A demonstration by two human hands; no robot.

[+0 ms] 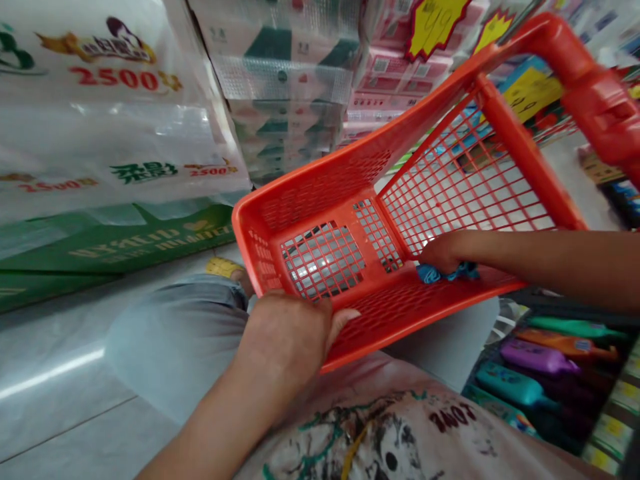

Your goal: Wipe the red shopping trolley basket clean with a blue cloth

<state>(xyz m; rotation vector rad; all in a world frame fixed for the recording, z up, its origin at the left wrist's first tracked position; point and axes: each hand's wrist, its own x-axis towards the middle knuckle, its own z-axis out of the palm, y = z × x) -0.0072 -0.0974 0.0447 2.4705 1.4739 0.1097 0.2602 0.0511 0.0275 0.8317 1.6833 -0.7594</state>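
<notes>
A red plastic shopping basket (320, 177) with mesh walls lies tilted across my lap, its open top facing me. My left hand (287, 330) is closed over the near rim at the basket's lower left, thumb resting along the side. Reaching in from the right, my right hand (443, 252) is closed on a crumpled blue cloth (435, 273). The cloth lies against the inside of the near wall, close to the basket's floor. My right fingers are partly hidden behind the hand. Nothing else shows inside the basket.
Stacked white tissue packs (100, 133) stand on a green carton (115, 240) at the left. More wrapped packs (290, 80) rise behind the basket, with yellow price signs (437, 27). Colourful bottles (537, 360) fill a shelf at the lower right. The basket's handle (600, 100) extends upper right.
</notes>
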